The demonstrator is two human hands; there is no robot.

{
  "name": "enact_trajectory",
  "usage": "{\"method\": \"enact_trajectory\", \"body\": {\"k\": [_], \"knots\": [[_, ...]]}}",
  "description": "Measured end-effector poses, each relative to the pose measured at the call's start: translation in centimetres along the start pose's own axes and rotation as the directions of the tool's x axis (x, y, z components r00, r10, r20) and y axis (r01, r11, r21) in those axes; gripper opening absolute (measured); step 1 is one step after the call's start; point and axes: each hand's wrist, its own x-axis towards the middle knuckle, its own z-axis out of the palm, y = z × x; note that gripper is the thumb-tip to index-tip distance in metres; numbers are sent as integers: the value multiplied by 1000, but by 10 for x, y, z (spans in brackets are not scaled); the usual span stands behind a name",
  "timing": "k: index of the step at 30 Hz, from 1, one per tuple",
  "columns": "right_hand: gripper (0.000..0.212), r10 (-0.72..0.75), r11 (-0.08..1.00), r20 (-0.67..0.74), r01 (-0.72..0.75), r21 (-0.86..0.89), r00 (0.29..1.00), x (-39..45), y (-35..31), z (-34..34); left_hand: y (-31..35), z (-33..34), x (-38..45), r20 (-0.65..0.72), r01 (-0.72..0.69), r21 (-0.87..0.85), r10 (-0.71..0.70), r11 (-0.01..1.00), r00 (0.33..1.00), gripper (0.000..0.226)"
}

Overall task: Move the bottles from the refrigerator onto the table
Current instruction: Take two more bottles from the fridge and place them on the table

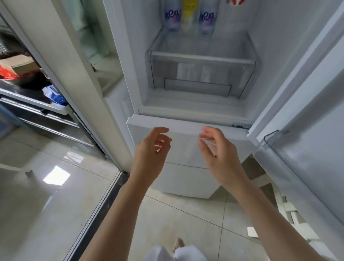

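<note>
I held my left hand (pixel 151 147) and right hand (pixel 216 149) out before the open fridge (pixel 279 46), fingers loose, holding nothing. Two clear bottles (pixel 172 16) and a yellow bottle (pixel 188 14) stood up on the shelf above the drawer (pixel 202 61).

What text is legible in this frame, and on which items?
Left clear bottle: large purple lettering, blurred and seemingly distorted, not reliably readable.
Right clear bottle: same lettering, same problem.
Yellow bottle between them: dark marks near the top, too blurred to read.
Red and white sticker at the frame's top edge: cut off, unreadable.
Blue and white packet on the left shelf: print too small.
</note>
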Motion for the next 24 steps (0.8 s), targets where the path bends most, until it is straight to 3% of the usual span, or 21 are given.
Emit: {"method": "enact_trajectory", "body": {"k": [9, 17, 24], "knots": [[35, -50, 996, -233, 67, 65, 971, 125, -19, -10, 37, 23, 140, -57, -196, -37, 193, 980, 979, 19], [39, -71, 996, -478, 91, 18, 875, 256, -29, -27, 62, 36, 277, -21, -263, -133, 263, 956, 965, 20], [41, 17, 999, -544, 6, 40, 839, 340, -28, -52, 84, 63, 377, -50, -297, -238, 294, 925, 955, 22]]}}
